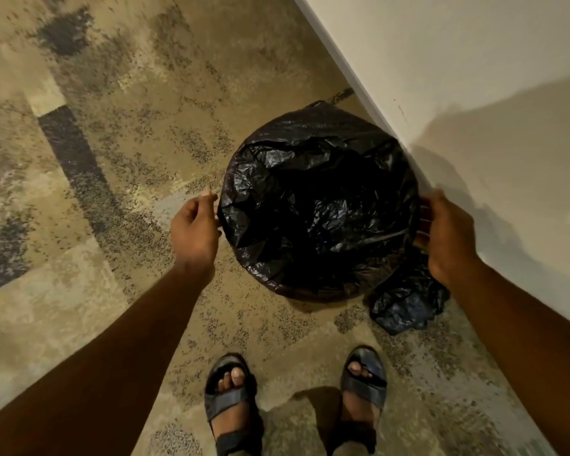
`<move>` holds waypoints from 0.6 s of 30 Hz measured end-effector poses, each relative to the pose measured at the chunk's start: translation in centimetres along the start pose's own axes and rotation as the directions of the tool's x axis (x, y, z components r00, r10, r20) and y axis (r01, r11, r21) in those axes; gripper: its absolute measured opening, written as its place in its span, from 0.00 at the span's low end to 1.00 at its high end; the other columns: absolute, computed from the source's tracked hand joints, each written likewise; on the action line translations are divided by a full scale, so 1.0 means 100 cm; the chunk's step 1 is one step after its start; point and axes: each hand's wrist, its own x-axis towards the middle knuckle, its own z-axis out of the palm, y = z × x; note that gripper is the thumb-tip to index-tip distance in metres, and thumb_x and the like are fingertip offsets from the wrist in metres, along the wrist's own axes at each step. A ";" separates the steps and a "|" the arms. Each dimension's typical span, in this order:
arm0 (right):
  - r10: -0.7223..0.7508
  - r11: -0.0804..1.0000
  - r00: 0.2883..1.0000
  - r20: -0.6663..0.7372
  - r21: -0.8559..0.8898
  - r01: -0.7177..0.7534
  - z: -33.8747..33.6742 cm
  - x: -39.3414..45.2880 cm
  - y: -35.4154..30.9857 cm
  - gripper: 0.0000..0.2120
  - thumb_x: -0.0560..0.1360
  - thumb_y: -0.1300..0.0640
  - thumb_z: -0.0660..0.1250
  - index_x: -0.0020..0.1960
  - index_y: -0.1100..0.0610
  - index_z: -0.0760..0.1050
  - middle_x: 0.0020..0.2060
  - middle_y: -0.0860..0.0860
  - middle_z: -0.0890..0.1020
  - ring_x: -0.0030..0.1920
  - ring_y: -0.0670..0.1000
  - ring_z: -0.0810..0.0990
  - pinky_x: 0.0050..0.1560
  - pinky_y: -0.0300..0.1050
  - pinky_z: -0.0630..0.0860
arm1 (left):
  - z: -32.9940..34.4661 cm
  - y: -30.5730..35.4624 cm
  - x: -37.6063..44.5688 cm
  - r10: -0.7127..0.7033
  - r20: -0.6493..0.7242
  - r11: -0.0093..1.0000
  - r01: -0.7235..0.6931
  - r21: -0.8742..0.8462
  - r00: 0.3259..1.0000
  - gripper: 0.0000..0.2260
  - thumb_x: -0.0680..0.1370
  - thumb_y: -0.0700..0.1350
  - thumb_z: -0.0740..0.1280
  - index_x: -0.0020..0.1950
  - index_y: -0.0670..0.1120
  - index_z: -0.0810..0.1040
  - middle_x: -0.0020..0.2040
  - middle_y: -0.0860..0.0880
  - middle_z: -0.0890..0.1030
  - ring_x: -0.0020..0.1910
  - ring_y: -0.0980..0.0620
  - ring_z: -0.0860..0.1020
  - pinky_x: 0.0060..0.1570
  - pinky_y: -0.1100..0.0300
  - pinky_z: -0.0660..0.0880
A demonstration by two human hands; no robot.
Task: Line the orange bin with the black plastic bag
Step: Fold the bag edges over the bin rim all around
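The black plastic bag [316, 205] is spread over the round mouth of the bin and sags into it, wrinkled and glossy. The bag hides almost all of the bin; only a small reddish-orange strip of the bin [423, 222] shows by my right hand. My left hand [195, 228] is at the left rim, its curled fingertips pinching the bag's edge. My right hand [448, 235] grips the bag-covered rim on the right, against the wall.
A white wall [474, 93] runs diagonally right behind the bin. A second crumpled black bag [408, 304] lies on the floor near the bin, under my right wrist. My sandalled feet [297, 399] stand on the mottled concrete floor [112, 159].
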 end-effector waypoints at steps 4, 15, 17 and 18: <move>-0.040 0.999 0.998 0.055 -0.034 0.042 -0.009 -0.009 0.007 0.13 0.78 0.43 0.66 0.44 0.50 0.81 0.38 0.47 0.86 0.37 0.48 0.84 0.36 0.43 0.79 | -0.014 -0.003 -0.008 0.009 0.173 0.996 -0.024 0.082 0.985 0.14 0.83 0.51 0.62 0.51 0.42 0.82 0.44 0.47 0.85 0.42 0.47 0.81 0.44 0.51 0.80; 0.072 0.988 0.989 0.128 -0.148 -0.053 -0.012 -0.027 0.026 0.23 0.77 0.51 0.70 0.65 0.66 0.74 0.62 0.64 0.79 0.60 0.62 0.80 0.60 0.63 0.78 | -0.009 0.005 -0.020 0.029 0.249 0.993 -0.056 0.102 0.968 0.07 0.82 0.43 0.65 0.54 0.47 0.83 0.44 0.51 0.88 0.42 0.55 0.86 0.37 0.62 0.82; 0.077 0.987 0.991 0.112 -0.149 -0.060 -0.013 -0.026 0.021 0.26 0.77 0.53 0.70 0.69 0.66 0.71 0.64 0.64 0.78 0.61 0.63 0.79 0.61 0.63 0.78 | -0.005 0.012 -0.018 0.044 0.240 0.991 -0.073 0.115 0.970 0.07 0.82 0.43 0.66 0.55 0.49 0.83 0.43 0.53 0.87 0.41 0.56 0.86 0.36 0.63 0.81; 0.076 0.987 0.992 0.101 -0.147 -0.061 -0.014 -0.025 0.016 0.26 0.77 0.53 0.70 0.70 0.65 0.70 0.63 0.62 0.79 0.60 0.61 0.80 0.61 0.61 0.78 | -0.002 0.017 -0.017 0.047 0.248 0.991 -0.077 0.114 0.968 0.07 0.82 0.43 0.66 0.56 0.48 0.83 0.44 0.53 0.87 0.42 0.55 0.86 0.37 0.63 0.82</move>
